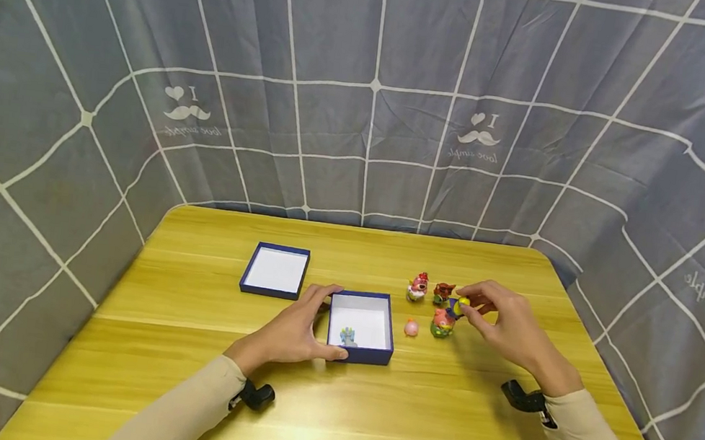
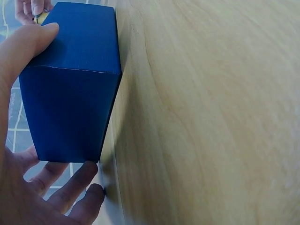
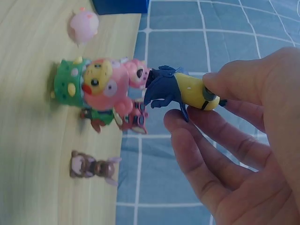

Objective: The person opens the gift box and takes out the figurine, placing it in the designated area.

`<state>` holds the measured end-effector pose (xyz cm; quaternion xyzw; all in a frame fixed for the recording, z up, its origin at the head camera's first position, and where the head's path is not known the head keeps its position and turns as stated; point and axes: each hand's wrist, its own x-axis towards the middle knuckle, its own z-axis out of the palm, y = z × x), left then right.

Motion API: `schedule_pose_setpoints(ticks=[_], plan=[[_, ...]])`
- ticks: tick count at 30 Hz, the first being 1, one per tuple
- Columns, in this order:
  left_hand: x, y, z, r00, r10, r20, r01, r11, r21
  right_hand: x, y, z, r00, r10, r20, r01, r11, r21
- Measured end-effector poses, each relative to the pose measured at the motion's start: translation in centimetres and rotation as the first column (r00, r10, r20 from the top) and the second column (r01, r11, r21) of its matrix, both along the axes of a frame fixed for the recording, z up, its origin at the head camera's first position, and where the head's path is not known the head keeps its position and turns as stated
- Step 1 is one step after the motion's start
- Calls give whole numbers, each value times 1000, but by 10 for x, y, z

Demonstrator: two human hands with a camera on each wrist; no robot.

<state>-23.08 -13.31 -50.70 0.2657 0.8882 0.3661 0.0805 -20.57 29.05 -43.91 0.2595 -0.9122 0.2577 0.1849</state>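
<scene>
My left hand (image 1: 294, 333) grips the open blue box (image 1: 369, 356) by its left end, thumb on the near wall and fingers round the far side. A small light-blue and yellow figure (image 1: 348, 336) lies on the box's white floor. In the right wrist view, my right hand (image 3: 243, 140) pinches a yellow Minion figurine (image 3: 192, 89) with dark blue clothing between thumb and fingers. The Minion is held above the table, close to a pink-headed figurine (image 3: 105, 86) with a green spotted body.
A blue-rimmed lid (image 1: 276, 269) lies with its white inside up, left of the box. Beyond the pink-and-green figurine stand a red-and-white figurine (image 1: 417, 287) and a reddish-brown one (image 1: 443, 293). A round pink figure (image 1: 411, 328) sits nearby. The right wrist view also shows a brown long-eared figurine (image 3: 93, 168).
</scene>
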Motion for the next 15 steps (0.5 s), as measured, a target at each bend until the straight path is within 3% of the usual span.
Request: schedule_pose_setpoints(ticks=[15], plan=[[-1, 0, 1, 1000, 5, -2, -5, 1000, -6, -3, 29, -12, 997, -79, 7, 79, 997, 25]])
